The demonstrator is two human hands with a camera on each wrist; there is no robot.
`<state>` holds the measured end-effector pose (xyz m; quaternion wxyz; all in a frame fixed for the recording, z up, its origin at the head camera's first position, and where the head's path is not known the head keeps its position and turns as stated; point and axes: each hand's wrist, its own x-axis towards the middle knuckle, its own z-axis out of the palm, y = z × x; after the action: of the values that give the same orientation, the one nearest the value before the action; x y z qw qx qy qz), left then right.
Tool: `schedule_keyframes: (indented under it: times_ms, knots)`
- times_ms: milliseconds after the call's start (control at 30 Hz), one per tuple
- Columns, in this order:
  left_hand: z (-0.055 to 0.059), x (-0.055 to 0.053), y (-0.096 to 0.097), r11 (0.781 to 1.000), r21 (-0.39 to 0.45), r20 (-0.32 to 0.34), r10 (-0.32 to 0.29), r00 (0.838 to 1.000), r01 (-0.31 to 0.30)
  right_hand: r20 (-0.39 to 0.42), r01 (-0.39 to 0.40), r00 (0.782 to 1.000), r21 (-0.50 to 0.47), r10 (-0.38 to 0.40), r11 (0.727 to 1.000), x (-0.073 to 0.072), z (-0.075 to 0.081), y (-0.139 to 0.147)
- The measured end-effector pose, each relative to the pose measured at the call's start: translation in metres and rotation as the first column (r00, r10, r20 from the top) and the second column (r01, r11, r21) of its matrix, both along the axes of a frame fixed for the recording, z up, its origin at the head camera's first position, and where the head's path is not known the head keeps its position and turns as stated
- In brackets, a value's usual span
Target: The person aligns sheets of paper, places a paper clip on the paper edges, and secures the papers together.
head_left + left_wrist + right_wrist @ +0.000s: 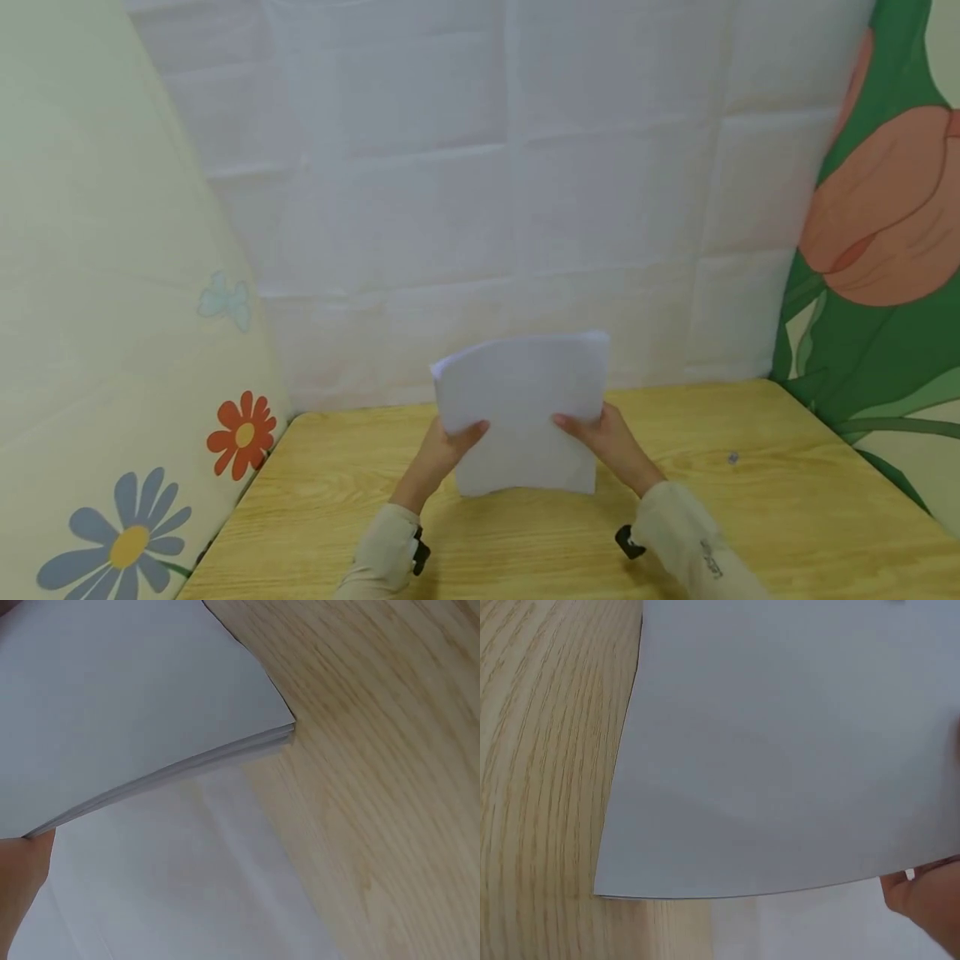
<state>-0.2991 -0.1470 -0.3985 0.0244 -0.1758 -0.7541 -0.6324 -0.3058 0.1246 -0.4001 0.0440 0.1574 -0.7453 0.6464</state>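
Note:
A stack of white paper [521, 396] stands nearly upright over the wooden table, slightly bowed, its lower edge at or just above the tabletop; I cannot tell which. My left hand [442, 450] grips its left side, thumb flat on the near face and the other fingers hidden behind. On the opposite side my right hand [611, 442] holds it the same way. In the left wrist view the layered edges of the paper stack [187, 761] show many sheets together. The right wrist view shows the paper's [780, 765] smooth blank face and one lower corner.
The wooden table [322, 517] reaches back to a creased white sheet [420, 208] hung behind. A tiny clear object [732, 457] lies on the table to the right. Flower-patterned panels stand at the left [97, 292] and right [885, 350]. Each wrist carries a small black device.

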Motion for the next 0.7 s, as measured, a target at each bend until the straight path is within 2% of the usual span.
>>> schedule_keyframes:
  times_ms: [133, 267, 400, 700]
  knots:
    - [0.000, 0.001, 0.003, 1.000, 0.004, -0.037, 0.009, 0.999, -0.009, -0.011, 0.045, 0.999, -0.002, -0.045, 0.999, 0.001, 0.001, -0.004]
    - [-0.001, 0.002, 0.010, 0.998, -0.003, -0.102, 0.065, 0.993, -0.065, -0.021, 0.117, 0.993, -0.001, -0.117, 0.993, 0.001, 0.000, -0.009]
    - [-0.001, 0.006, 0.016, 0.991, -0.025, -0.176, 0.122, 0.977, -0.128, -0.008, 0.180, 0.984, -0.006, -0.180, 0.984, 0.000, -0.002, -0.014]
    - [-0.001, 0.008, 0.022, 0.976, -0.046, -0.217, 0.197, 0.956, -0.212, 0.011, 0.230, 0.973, 0.021, -0.230, 0.973, 0.003, -0.005, -0.016]
